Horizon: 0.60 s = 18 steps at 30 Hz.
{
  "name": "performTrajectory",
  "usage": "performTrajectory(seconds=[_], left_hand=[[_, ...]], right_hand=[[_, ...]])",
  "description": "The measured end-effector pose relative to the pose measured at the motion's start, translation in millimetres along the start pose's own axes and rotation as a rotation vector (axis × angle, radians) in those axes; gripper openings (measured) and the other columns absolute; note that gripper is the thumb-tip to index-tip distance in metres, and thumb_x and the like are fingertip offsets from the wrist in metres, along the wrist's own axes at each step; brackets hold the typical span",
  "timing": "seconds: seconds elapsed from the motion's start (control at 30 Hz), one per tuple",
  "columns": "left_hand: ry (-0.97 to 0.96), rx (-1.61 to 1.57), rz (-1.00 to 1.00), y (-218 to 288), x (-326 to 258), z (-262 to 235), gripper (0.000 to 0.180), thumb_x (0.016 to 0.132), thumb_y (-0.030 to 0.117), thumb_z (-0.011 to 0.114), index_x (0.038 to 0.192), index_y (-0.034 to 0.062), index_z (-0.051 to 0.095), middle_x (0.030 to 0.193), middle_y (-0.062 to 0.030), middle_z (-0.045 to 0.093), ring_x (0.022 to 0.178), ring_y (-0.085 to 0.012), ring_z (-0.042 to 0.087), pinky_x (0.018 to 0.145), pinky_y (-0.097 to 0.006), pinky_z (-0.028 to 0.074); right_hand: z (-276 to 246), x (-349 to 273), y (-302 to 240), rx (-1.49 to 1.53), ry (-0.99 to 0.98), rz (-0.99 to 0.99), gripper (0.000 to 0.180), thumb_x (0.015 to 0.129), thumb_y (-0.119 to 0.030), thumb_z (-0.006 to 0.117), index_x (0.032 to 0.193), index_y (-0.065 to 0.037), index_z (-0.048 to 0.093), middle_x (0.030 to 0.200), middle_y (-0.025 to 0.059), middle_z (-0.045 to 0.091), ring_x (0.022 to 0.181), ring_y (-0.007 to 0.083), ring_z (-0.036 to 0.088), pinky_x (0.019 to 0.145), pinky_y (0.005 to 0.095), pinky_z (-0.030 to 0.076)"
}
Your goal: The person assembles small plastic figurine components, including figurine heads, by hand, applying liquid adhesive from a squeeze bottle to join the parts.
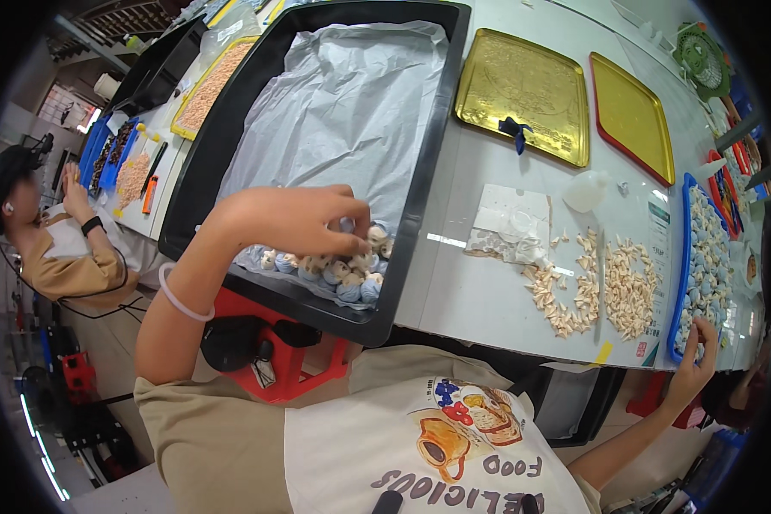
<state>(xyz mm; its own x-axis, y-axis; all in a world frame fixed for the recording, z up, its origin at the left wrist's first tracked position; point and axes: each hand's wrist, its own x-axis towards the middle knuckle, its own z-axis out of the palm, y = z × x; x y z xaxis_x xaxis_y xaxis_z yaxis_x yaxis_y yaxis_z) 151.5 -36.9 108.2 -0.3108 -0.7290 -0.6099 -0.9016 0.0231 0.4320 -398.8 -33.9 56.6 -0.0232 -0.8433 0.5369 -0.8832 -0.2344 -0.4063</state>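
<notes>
While my left hand (344, 224) curls over balls (349, 290), my right hand (698, 355) bends at the blue tray (684, 257).
Paper (351, 94) lines the black tray (210, 170), probably against sticking; grips I cannot tell.

We hold our left arm (176, 321) bent up in front of us, wrist flexed, the left hand (308, 212) palm-down with fingers curled under, while our right arm (634, 441) reaches out wide, the right hand's (698, 355) fingers loosely bent.

Fisheye view, from the wearer's head, facing down, close over both hands (341, 216) and the white table (444, 287)
</notes>
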Motion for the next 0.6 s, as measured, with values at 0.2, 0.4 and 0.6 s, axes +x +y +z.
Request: performTrajectory(seconds=[0.2, 0.4, 0.6], left_hand=[[0.091, -0.017, 0.023, 8, -29, 15, 0.020, 0.082, 0.010, 0.062, 0.101, 0.0034, 0.059, 0.106, -0.0117, 0.051, 0.095, -0.0279, 0.056, 0.084, -0.034, 0.044], [0.225, -0.144, 0.325, 22, -23, 26, 0.027, 0.074, -0.004, 0.061, 0.100, 0.0002, 0.055, 0.106, -0.0127, 0.052, 0.098, -0.0295, 0.053, 0.085, -0.033, 0.042], [0.399, -0.112, 0.110, 37, -13, 35, 0.029, 0.070, -0.005, 0.059, 0.099, -0.0019, 0.054, 0.108, -0.0129, 0.053, 0.097, -0.0319, 0.053, 0.083, -0.033, 0.042]], right_hand=[[17, 11, -22, 0.030, -0.041, -0.066, 0.011, 0.087, 0.002, 0.054, 0.096, 0.004, 0.060, 0.096, 0.0072, 0.061, 0.088, 0.0173, 0.055, 0.083, 0.0279, 0.042], [31, 17, -60, 0.081, -0.089, -0.081, 0.010, 0.083, 0.004, 0.056, 0.092, 0.004, 0.060, 0.093, 0.0094, 0.062, 0.086, 0.0176, 0.057, 0.079, 0.0282, 0.043], [45, 25, -62, 0.100, -0.235, -0.033, 0.009, 0.078, 0.002, 0.060, 0.087, 0.002, 0.061, 0.089, 0.0118, 0.062, 0.085, 0.0245, 0.059, 0.078, 0.0312, 0.044]])
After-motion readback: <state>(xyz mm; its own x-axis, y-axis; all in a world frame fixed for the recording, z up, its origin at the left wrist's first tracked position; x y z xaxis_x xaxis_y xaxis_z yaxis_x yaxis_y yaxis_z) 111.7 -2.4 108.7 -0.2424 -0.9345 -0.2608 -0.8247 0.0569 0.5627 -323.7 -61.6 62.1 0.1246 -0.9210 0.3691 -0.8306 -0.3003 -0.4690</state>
